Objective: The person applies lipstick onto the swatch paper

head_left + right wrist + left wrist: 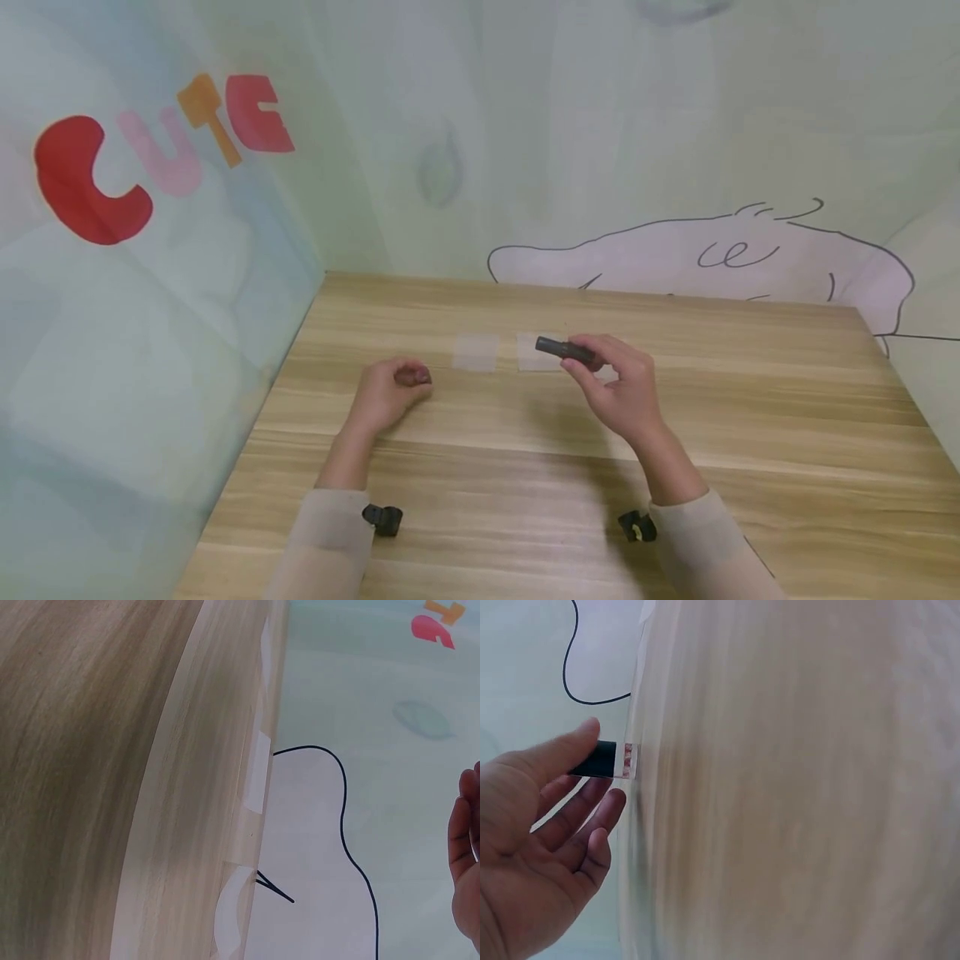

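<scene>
My right hand point(618, 387) holds a short dark cylinder point(555, 347) between thumb and fingers, raised over the tabletop with its end pointing left. In the right wrist view only part of that hand point(465, 840) shows at the right edge, and the cylinder is out of frame. My left hand point(386, 396) is low over the left part of the table. Seen from the left wrist, its thumb and fingers pinch a small dark piece point(596, 759) with a white band and a clear, red-patterned end. From the head, that piece is mostly hidden by the fingers.
Two clear, whitish squares point(476, 352) lie side by side on the wood-grain table point(480, 467), the right one partly behind the cylinder. A printed cloth wall point(600, 125) stands along the back and left edges. Black wrist devices point(386, 520) sit by the sleeves.
</scene>
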Action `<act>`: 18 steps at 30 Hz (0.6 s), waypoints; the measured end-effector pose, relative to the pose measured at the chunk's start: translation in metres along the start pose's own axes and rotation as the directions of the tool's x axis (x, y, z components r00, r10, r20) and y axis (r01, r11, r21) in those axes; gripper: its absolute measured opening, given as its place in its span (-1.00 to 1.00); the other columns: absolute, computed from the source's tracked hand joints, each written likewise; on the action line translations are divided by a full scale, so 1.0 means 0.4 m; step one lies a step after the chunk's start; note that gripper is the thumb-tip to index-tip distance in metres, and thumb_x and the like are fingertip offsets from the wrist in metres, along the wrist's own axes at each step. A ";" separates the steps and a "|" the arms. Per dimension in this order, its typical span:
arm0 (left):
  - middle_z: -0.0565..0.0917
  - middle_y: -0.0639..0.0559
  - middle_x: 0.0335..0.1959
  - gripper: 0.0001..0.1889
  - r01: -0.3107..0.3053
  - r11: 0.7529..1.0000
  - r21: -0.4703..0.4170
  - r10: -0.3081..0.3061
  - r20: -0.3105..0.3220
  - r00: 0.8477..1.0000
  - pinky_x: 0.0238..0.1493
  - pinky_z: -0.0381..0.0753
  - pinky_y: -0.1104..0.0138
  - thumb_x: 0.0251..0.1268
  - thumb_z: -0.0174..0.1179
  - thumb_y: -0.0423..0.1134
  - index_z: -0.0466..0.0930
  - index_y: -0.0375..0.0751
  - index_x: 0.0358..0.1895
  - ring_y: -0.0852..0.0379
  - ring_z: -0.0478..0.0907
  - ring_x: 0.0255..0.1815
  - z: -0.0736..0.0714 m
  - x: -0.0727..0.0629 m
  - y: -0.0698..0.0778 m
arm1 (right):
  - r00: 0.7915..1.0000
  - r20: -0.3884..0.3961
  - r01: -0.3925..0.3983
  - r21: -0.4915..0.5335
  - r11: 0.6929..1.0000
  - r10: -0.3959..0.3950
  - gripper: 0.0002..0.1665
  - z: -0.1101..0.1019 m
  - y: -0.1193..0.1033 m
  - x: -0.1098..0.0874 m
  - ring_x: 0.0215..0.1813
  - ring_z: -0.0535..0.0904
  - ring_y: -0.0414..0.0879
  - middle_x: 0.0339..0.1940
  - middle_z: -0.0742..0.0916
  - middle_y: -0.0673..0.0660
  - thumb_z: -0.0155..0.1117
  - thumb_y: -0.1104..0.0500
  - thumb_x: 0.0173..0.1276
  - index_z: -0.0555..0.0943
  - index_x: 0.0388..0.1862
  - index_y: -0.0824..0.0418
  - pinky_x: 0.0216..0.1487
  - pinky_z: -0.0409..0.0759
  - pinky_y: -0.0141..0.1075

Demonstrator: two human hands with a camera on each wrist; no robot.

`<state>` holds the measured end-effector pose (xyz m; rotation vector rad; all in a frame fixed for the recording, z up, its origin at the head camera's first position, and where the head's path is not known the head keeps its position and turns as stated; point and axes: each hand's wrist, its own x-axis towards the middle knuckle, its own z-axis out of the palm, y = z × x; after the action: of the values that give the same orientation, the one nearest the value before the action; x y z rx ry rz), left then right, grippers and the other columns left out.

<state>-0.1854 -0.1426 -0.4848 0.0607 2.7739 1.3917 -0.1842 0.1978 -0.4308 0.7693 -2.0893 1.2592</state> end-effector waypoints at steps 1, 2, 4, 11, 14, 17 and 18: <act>0.77 -0.17 -0.10 -0.65 0.001 1.000 0.000 -0.001 0.004 1.000 0.14 0.62 0.04 0.21 0.45 -0.34 0.66 -0.35 0.05 -0.09 0.72 -0.04 -0.001 0.000 0.001 | 1.000 0.000 0.001 -0.001 1.000 -0.001 -0.67 0.001 0.000 0.000 -0.42 0.61 -0.11 -0.30 0.80 0.16 0.54 0.47 0.08 0.73 -0.14 0.33 -0.26 0.52 -0.53; 0.75 -0.18 -0.05 -0.59 0.003 1.000 0.007 -0.003 0.002 1.000 0.18 0.60 0.02 0.21 0.46 -0.31 0.63 -0.36 0.10 -0.11 0.70 0.01 -0.002 0.000 0.002 | 1.000 0.002 0.002 0.000 1.000 -0.002 -0.67 0.001 0.000 -0.001 -0.42 0.60 -0.12 -0.30 0.80 0.16 0.54 0.46 0.08 0.73 -0.14 0.33 -0.26 0.53 -0.53; 0.70 -0.21 0.08 -0.46 0.003 1.000 0.027 -0.003 -0.004 1.000 0.26 0.52 -0.01 0.18 0.49 -0.26 0.57 -0.35 0.21 -0.16 0.63 0.13 -0.005 -0.001 0.005 | 1.000 0.004 0.002 -0.001 1.000 -0.002 -0.68 0.002 0.001 -0.002 -0.41 0.60 -0.12 -0.30 0.80 0.15 0.54 0.46 0.09 0.73 -0.14 0.33 -0.26 0.53 -0.52; 0.52 -0.24 0.30 -0.32 -0.115 0.993 0.007 0.115 -0.087 0.990 0.30 0.43 -0.10 0.17 0.51 -0.20 0.48 -0.31 0.34 -0.24 0.42 0.31 -0.016 0.004 0.040 | 1.000 0.008 0.001 -0.014 1.000 0.000 -0.69 -0.001 0.000 -0.002 -0.42 0.59 -0.13 -0.30 0.80 0.15 0.54 0.43 0.10 0.73 -0.14 0.34 -0.26 0.52 -0.53; 0.58 -0.18 0.26 -0.40 -0.169 0.983 -0.067 0.160 -0.127 0.979 0.27 0.46 -0.05 0.19 0.49 -0.20 0.54 -0.29 0.28 -0.21 0.47 0.26 -0.015 0.007 0.067 | 1.000 0.002 0.001 -0.017 1.000 -0.001 -0.68 -0.001 0.000 -0.002 -0.42 0.59 -0.14 -0.31 0.80 0.15 0.54 0.44 0.09 0.73 -0.13 0.33 -0.27 0.52 -0.52; 0.64 -0.14 0.18 -0.48 -0.214 0.967 -0.139 0.193 -0.150 0.970 0.25 0.48 0.01 0.20 0.48 -0.22 0.59 -0.30 0.21 -0.14 0.53 0.20 -0.011 0.009 0.097 | 1.000 -0.003 0.015 -0.025 1.000 -0.015 -0.65 -0.001 0.001 0.000 -0.42 0.59 -0.14 -0.31 0.80 0.14 0.55 0.46 0.07 0.74 -0.13 0.33 -0.28 0.53 -0.50; 0.66 -0.13 0.15 -0.50 -0.224 0.961 -0.159 0.201 -0.148 0.968 0.25 0.48 0.03 0.22 0.48 -0.21 0.61 -0.30 0.19 -0.11 0.53 0.19 -0.008 0.009 0.105 | 1.000 -0.006 0.022 -0.028 0.999 -0.022 -0.65 0.000 0.000 0.000 -0.42 0.59 -0.13 -0.32 0.80 0.14 0.56 0.46 0.06 0.74 -0.13 0.33 -0.28 0.53 -0.49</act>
<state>-0.1883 -0.1197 -0.4492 0.2817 2.8036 1.7447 -0.1845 0.1979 -0.4308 0.7727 -2.0841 1.2162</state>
